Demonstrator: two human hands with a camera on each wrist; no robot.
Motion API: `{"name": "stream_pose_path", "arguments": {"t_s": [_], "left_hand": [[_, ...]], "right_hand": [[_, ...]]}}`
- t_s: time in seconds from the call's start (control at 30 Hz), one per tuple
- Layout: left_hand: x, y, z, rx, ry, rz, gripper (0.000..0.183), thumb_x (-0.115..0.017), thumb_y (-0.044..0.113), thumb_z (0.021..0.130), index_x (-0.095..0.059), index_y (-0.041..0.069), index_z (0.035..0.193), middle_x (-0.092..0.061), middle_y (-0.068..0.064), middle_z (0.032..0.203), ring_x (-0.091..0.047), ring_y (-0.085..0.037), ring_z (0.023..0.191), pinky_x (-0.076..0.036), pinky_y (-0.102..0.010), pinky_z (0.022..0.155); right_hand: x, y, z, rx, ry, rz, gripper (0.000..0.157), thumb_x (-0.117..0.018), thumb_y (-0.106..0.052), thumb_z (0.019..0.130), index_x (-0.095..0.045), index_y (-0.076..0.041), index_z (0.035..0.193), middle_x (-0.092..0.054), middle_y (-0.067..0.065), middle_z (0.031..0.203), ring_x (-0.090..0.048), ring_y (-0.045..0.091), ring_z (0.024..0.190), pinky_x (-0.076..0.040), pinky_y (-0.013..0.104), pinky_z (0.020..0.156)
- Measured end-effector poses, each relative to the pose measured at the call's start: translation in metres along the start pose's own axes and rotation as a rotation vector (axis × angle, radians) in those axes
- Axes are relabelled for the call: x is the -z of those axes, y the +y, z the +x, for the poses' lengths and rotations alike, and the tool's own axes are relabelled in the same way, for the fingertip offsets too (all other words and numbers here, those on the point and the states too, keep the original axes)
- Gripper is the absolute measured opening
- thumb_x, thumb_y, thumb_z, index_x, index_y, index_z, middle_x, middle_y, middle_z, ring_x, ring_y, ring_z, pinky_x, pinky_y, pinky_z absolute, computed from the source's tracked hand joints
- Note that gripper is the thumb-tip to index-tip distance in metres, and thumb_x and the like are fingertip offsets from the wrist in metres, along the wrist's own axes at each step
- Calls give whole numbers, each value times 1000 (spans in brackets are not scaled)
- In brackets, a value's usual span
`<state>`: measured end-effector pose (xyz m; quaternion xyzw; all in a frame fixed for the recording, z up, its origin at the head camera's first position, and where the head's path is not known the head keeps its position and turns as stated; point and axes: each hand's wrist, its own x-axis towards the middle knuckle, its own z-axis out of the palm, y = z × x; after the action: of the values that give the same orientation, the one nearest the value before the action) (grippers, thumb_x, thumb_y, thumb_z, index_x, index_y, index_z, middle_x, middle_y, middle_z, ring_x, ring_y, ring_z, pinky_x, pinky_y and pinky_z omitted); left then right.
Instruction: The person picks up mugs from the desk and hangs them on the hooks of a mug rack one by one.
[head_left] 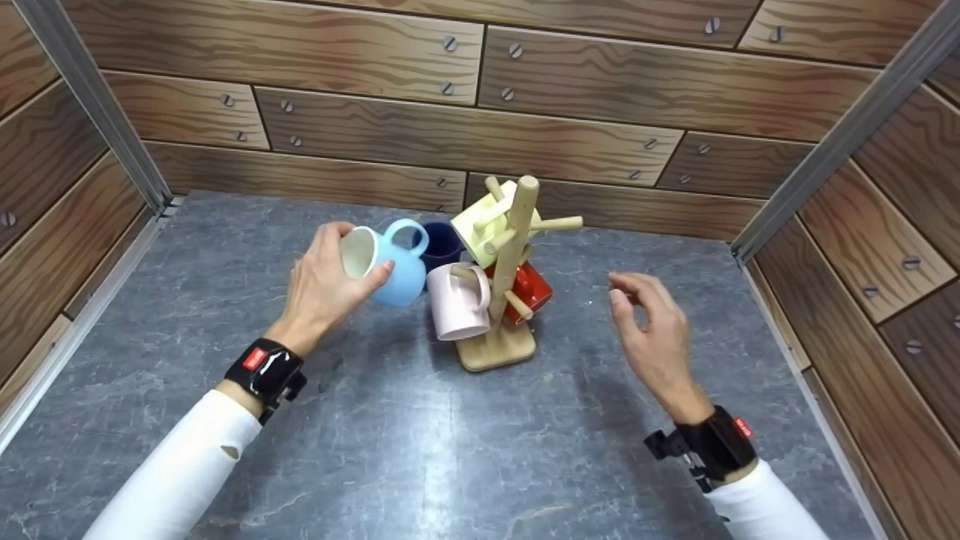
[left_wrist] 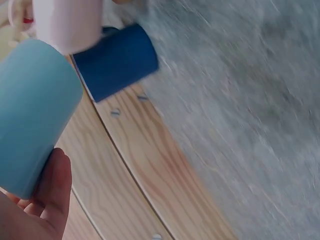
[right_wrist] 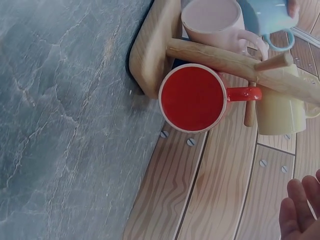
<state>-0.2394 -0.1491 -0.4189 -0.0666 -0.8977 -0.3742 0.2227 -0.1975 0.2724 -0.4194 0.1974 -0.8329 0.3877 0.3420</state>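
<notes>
My left hand grips a light blue mug, tilted with its mouth toward the palm and its handle up. In the left wrist view, the thumb and fingers wrap the rim end of this mug. Just right of it stands a wooden mug tree. A pink mug hangs on a lower peg, a pale yellow mug higher up, and a red mug low on the far right side. My right hand hovers right of the tree, fingers loosely bent, holding nothing.
A dark blue mug is behind the pink one, partly hidden in the head view. Bare pegs, such as the right upper peg, stick out from the post. Wood-patterned walls enclose the grey marbled tabletop at back and sides.
</notes>
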Motion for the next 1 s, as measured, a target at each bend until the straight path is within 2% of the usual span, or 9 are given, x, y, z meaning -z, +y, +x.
{"name": "stream_pose_path", "arguments": {"t_s": [0.13, 0.37, 0.53, 0.7, 0.83, 1.0], "left_hand": [[0, 11, -6, 1, -19, -61, 74, -77, 54, 80, -56, 3, 129, -62, -14, 113, -63, -31, 89, -52, -44, 67], [-2, 28, -20, -29, -38, -202, 72, -78, 49, 79, -56, 3, 130, -62, -13, 115, -61, -28, 94, -54, -43, 69], [-7, 37, -32, -67, -67, -297, 69, -77, 47, 80, -57, 3, 129, -62, -12, 112, -60, -25, 92, -55, -41, 67], [-12, 46, -40, -106, -125, -342, 66, -75, 47, 81, -57, 4, 127, -63, -10, 108, -60, -23, 89, -55, -40, 66], [-16, 51, -44, -137, -162, -372, 64, -75, 47, 80, -58, 6, 127, -63, -8, 108, -60, -21, 90, -54, -39, 68], [-20, 56, -46, -177, -187, -379, 64, -74, 48, 80, -58, 7, 127, -63, -6, 109, -61, -19, 93, -54, -39, 73]], "right_hand": [[-2, -3, -1, -4, -21, 12, 25, -65, -2, 99, -73, -3, 122, -71, 10, 117, -64, 15, 96, -51, 25, 85], [-7, -8, -4, -14, -44, 33, 24, -63, -3, 101, -73, -4, 122, -72, 6, 115, -65, 13, 97, -49, 19, 86], [-14, -14, -5, 18, -43, 47, 24, -66, 1, 98, -74, -4, 120, -73, 6, 112, -67, 16, 96, -51, 21, 86], [-24, -23, -3, 55, -42, 78, 22, -69, 3, 95, -76, -4, 115, -74, 6, 107, -68, 19, 93, -52, 24, 85], [-32, -33, -1, 84, -64, 119, 20, -71, 4, 93, -77, -3, 111, -75, 6, 104, -69, 20, 90, -53, 22, 85], [-40, -47, 1, 106, -158, 195, 21, -70, 3, 95, -76, -4, 114, -75, 5, 106, -70, 20, 92, -55, 23, 86]]}}
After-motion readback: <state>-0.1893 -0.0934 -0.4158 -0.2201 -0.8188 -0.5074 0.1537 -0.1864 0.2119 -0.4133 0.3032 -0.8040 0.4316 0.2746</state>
